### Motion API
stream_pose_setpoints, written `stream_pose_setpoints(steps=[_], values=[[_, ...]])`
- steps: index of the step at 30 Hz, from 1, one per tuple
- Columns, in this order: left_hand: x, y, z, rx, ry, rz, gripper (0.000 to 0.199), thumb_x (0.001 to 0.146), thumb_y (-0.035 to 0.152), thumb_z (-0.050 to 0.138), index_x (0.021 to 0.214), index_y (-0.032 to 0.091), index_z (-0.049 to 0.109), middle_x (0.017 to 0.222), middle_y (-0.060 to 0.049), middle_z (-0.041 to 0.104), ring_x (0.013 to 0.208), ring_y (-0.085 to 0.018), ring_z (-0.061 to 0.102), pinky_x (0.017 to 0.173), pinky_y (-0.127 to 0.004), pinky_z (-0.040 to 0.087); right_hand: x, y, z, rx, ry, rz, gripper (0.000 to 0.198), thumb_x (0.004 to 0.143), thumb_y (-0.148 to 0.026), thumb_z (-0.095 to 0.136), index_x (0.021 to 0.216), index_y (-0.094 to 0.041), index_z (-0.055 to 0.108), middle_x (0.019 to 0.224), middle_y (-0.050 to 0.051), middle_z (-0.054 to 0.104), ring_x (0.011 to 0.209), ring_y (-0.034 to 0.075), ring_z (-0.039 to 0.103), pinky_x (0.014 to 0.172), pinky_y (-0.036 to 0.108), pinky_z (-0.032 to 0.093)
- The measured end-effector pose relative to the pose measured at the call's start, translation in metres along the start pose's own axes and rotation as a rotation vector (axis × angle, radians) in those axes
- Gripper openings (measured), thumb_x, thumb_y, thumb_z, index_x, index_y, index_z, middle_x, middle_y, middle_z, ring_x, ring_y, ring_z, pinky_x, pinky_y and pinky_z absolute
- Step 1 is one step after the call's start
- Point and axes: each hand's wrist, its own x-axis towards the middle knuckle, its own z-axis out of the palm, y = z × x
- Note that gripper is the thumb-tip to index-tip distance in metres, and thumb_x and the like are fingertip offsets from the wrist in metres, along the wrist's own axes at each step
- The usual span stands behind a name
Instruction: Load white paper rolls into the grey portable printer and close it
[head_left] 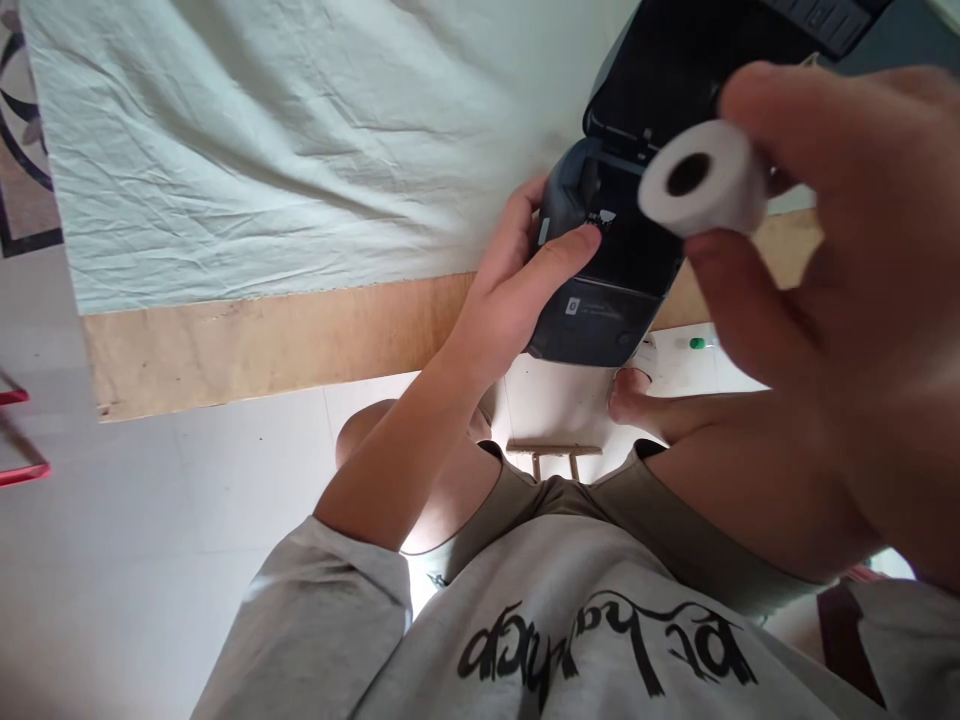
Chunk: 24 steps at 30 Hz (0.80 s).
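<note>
In my right hand (pixel 840 220) a small white paper roll (pixel 709 185) is pinched between thumb and fingers, its dark core hole facing left. My left hand (pixel 525 265) grips a dark label or receipt printer (pixel 600 325) by its left side, the thumb reaching over the edge of its inside. The printer's lid (pixel 675 70) is swung up and back, so the black roll compartment shows. The paper roll hangs above and right of that compartment, partly covering it from view. Fingers of my left hand under the printer are hidden.
A pale green cloth (pixel 300 150) covers a table with a bare wooden edge (pixel 285 335). Below are the tiled floor (pixel 225 480), a small wooden stool (pixel 555 450) and a bottle with a green cap (pixel 697 343). Red metal legs (pixel 26 472) stand at far left.
</note>
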Motion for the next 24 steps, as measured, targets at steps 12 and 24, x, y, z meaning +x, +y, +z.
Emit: stream_pose_setpoints(steps=[12, 24], values=[[0.004, -0.001, 0.001, 0.051, 0.013, 0.018, 0.032, 0.068, 0.027, 0.042, 0.1, 0.022, 0.038, 0.102, 0.001, 0.046, 0.1, -0.019, 0.04, 0.082, -0.024, 0.035, 0.005, 0.007, 0.026, -0.258, 0.033, -0.098, 0.023, 0.074, -0.034, 0.033, 0.086, -0.019, 0.046, 0.1, -0.012, 0.045, 0.097, -0.006, 0.043, 0.083, 0.011, 0.036], [0.002, -0.006, -0.006, 0.192, -0.03, 0.117, 0.05, 0.059, 0.019, 0.053, 0.105, 0.023, 0.034, 0.097, 0.0, 0.047, 0.105, -0.017, 0.036, 0.089, -0.025, 0.032, -0.013, 0.012, 0.031, -0.153, 0.164, -0.475, 0.022, 0.06, -0.035, 0.051, 0.08, -0.024, 0.052, 0.082, -0.011, 0.048, 0.079, -0.004, 0.038, 0.074, 0.013, 0.028]])
